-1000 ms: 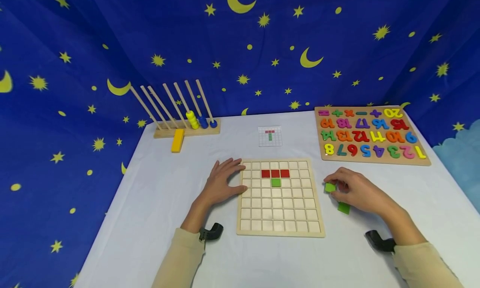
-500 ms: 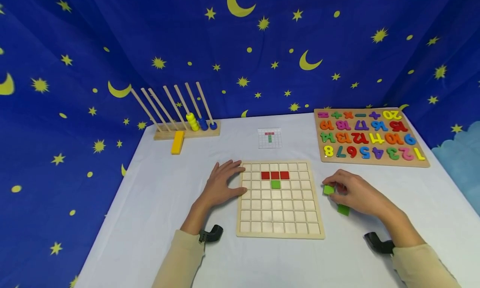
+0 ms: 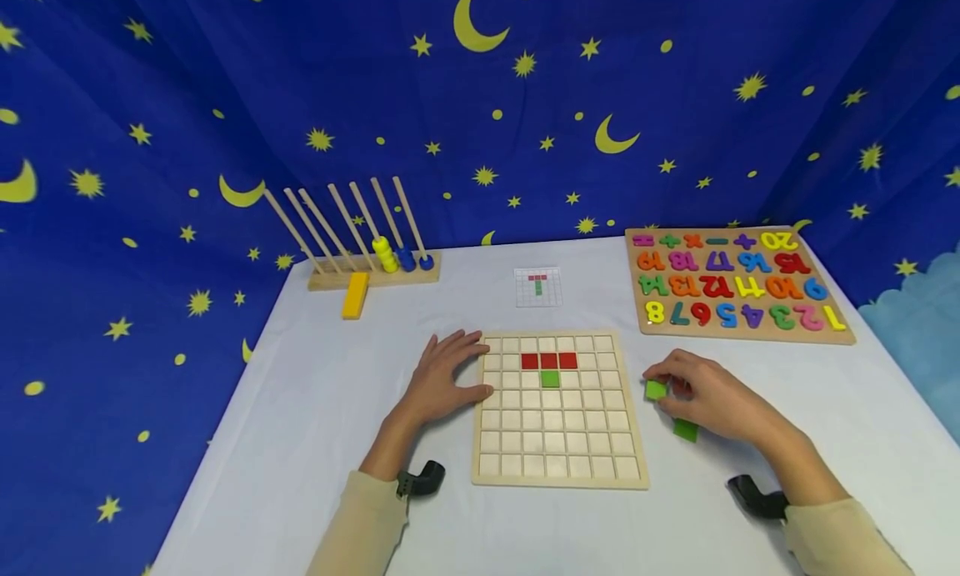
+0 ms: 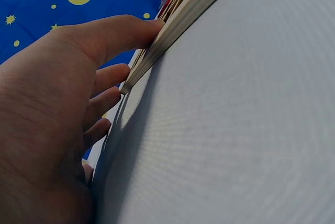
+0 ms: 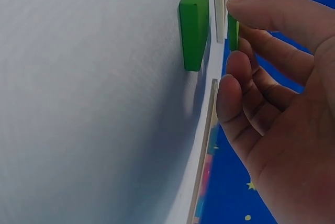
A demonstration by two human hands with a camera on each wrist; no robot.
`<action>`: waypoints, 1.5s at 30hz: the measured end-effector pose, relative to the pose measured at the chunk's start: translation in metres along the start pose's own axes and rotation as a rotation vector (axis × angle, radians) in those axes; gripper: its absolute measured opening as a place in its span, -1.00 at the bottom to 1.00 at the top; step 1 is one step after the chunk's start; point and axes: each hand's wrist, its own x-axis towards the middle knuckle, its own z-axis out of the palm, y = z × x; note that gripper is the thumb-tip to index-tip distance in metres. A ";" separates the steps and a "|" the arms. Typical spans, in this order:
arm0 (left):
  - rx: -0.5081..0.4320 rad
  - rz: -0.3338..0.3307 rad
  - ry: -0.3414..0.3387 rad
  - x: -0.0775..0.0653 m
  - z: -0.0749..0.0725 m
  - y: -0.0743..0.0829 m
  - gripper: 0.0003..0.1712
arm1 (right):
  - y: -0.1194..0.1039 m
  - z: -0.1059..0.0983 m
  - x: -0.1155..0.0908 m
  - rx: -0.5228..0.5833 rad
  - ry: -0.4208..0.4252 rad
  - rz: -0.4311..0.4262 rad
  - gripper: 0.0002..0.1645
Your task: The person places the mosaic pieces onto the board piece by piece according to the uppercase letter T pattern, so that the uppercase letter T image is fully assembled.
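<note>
A wooden grid board [image 3: 525, 443] lies in the middle of the table, with a row of red square tiles [image 3: 549, 361] and one green tile [image 3: 551, 379] under the middle one. My left hand [image 3: 441, 382] rests at its left edge, fingers spread and thumb touching the frame, as the left wrist view also shows. Right of the board, my right hand [image 3: 711, 395] pinches a green square tile [image 3: 656, 390] between thumb and fingers. Another green tile [image 5: 193, 25] lies on the table beneath that hand, partly hidden in the head view.
Behind the board lies a small pattern card [image 3: 538, 288] showing a red and green T. A peg abacus [image 3: 375, 278] with a yellow block [image 3: 356, 296] stands at the back left. A number puzzle board [image 3: 742, 286] lies at the back right. A star-patterned curtain [image 3: 360, 76] hangs behind.
The head view has tilted up slightly, so everything sits lower in the frame. My right hand keeps its pinch on the green tile, and both hands stay almost in place.
</note>
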 end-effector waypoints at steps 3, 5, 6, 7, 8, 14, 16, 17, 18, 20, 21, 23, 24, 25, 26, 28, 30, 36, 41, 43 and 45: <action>-0.004 0.006 0.006 -0.001 0.000 0.000 -0.24 | -0.001 0.000 0.000 -0.006 -0.006 0.000 -0.59; -0.007 0.009 0.006 -0.001 0.001 0.001 -0.24 | -0.001 0.000 -0.001 -0.012 -0.009 0.000 -0.59; -0.008 0.009 0.006 -0.001 0.001 0.001 -0.24 | -0.001 0.000 -0.001 -0.012 -0.008 0.000 -0.59; -0.006 0.010 0.006 -0.001 0.001 0.001 -0.24 | -0.002 0.000 -0.001 -0.013 -0.006 0.000 -0.59; -0.008 0.009 0.006 -0.001 0.000 0.002 -0.24 | -0.002 0.000 -0.001 -0.012 -0.003 -0.001 -0.59; -0.014 0.007 0.007 -0.001 0.000 0.002 -0.24 | -0.004 0.000 -0.001 -0.005 0.008 -0.016 -0.60; -0.013 0.003 0.004 -0.001 0.000 0.001 -0.24 | -0.004 0.000 -0.001 -0.010 0.009 -0.016 -0.60; -0.011 0.000 0.001 -0.001 0.000 0.001 -0.24 | -0.004 0.000 -0.001 -0.009 0.008 -0.018 -0.60; -0.010 0.000 0.000 -0.001 0.000 0.000 -0.24 | -0.004 0.000 -0.001 -0.009 0.007 -0.020 -0.60; -0.008 -0.003 -0.003 -0.001 0.001 0.000 -0.24 | -0.004 0.001 0.000 -0.008 0.004 -0.019 -0.60; -0.005 -0.007 -0.006 -0.001 0.001 0.000 -0.23 | -0.003 0.001 0.000 -0.006 0.003 -0.018 -0.60; -0.007 -0.007 -0.004 -0.001 0.001 0.000 -0.23 | -0.004 0.002 0.000 -0.005 0.001 -0.015 -0.61; -0.009 -0.005 -0.001 -0.002 0.001 0.000 -0.24 | -0.004 0.003 0.001 -0.006 0.000 -0.014 -0.61; -0.009 -0.004 0.001 -0.002 0.001 0.001 -0.24 | -0.004 0.003 0.001 -0.007 0.001 -0.014 -0.61; -0.009 -0.003 0.004 -0.002 0.001 0.001 -0.24 | -0.004 0.003 0.001 -0.009 0.001 -0.015 -0.61; -0.008 -0.002 0.008 -0.001 0.000 0.001 -0.24 | -0.006 0.003 0.001 -0.007 0.003 -0.018 -0.61; -0.008 0.003 0.012 -0.001 0.000 0.001 -0.24 | -0.007 0.003 0.001 -0.007 0.003 -0.021 -0.61; -0.009 0.008 0.013 0.001 0.001 0.000 -0.24 | -0.008 0.004 0.002 -0.012 0.007 -0.032 -0.60; -0.006 0.013 0.016 0.000 0.002 -0.001 -0.24 | -0.010 0.005 0.003 -0.006 0.008 -0.048 -0.61; -0.003 0.010 0.018 0.000 0.002 -0.001 -0.24 | -0.011 0.006 0.004 -0.001 0.007 -0.056 -0.60; -0.001 0.008 0.018 -0.001 0.002 -0.001 -0.24 | -0.012 0.008 0.005 0.008 0.006 -0.060 -0.61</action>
